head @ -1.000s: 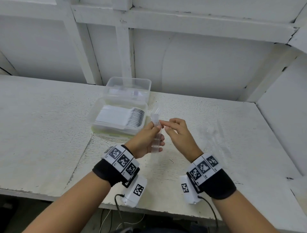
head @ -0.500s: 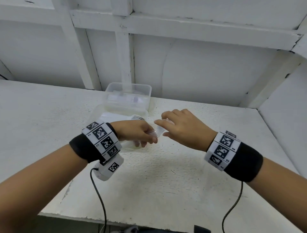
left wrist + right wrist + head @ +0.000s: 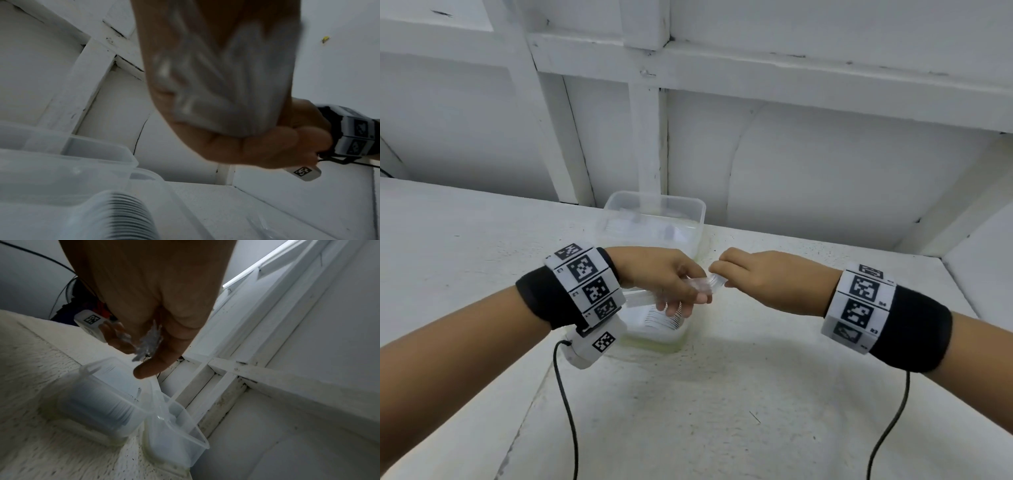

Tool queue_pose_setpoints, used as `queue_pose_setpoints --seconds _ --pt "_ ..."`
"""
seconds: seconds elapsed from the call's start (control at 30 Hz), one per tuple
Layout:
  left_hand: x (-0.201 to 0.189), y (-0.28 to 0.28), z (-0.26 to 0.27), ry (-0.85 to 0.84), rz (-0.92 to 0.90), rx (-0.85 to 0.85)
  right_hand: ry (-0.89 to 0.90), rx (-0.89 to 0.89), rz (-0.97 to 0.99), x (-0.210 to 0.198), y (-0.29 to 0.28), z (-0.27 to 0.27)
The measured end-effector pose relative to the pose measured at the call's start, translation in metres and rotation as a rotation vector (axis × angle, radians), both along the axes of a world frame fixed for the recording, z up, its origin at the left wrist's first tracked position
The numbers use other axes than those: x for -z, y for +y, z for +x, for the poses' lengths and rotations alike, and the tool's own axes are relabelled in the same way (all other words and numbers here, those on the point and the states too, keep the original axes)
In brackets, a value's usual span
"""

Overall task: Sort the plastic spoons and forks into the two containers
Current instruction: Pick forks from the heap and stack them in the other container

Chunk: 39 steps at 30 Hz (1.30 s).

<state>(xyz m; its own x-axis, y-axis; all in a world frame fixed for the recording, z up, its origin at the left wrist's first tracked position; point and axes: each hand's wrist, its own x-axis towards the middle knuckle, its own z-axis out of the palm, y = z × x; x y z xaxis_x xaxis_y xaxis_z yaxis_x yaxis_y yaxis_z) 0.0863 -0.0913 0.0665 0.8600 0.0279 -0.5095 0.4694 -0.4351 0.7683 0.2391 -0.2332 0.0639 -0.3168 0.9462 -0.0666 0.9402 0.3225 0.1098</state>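
Forks (image 3: 702, 285) bundled in my left hand (image 3: 664, 278) above near container (image 3: 681, 337); right hand (image 3: 767, 279) pinches one tip (peeling it off to sort).

a white bench (image 3: 722, 411) with a rough, pebbled top fills the lower part of the head view, flecked with small dark specks, and a seam runs slantwise across its near left part. behind it stands a white painted wall (image 3: 825, 164) framed with timber: a horizontal rail (image 3: 791, 73) runs across, and upright posts (image 3: 645, 144) drop from it to the bench. the paint is chipped and grimy at the joints. a curved crack shows in the wall panel. on the right a side wall (image 3: 983, 246) meets the bench. the light is even and dull.
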Motion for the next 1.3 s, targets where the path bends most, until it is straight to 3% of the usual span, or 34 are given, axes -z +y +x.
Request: queue_pose_setpoints --seconds 0.17,0.33,0.4,0.5,0.7,0.97,1.3 --pt "-0.014 0.05 0.0 -0.021 0.187 -0.115 0.151 0.1 0.015 -0.003 0.045 0.021" --pt "-0.017 0.135 -0.007 -0.089 0.338 -0.641 0.178 0.254 -0.004 -0.004 0.11 0.044" --pt "-0.01 0.163 -0.007 -0.035 0.441 -0.757 0.173 0.28 -0.023 0.003 0.139 0.048" --pt "0.005 0.185 -0.004 0.11 0.478 -0.79 0.18 0.302 -0.043 0.02 0.177 0.046" --pt "0.031 0.191 0.004 0.244 0.355 -0.826 0.15 0.312 -0.113 0.055 0.215 0.043" --pt "0.041 0.193 0.009 0.232 0.34 -0.88 0.236 0.412 -0.185 0.076 0.226 0.037" --pt "0.044 0.195 0.007 0.194 0.292 -0.899 0.415 0.596 -0.364 0.063 0.237 0.033"
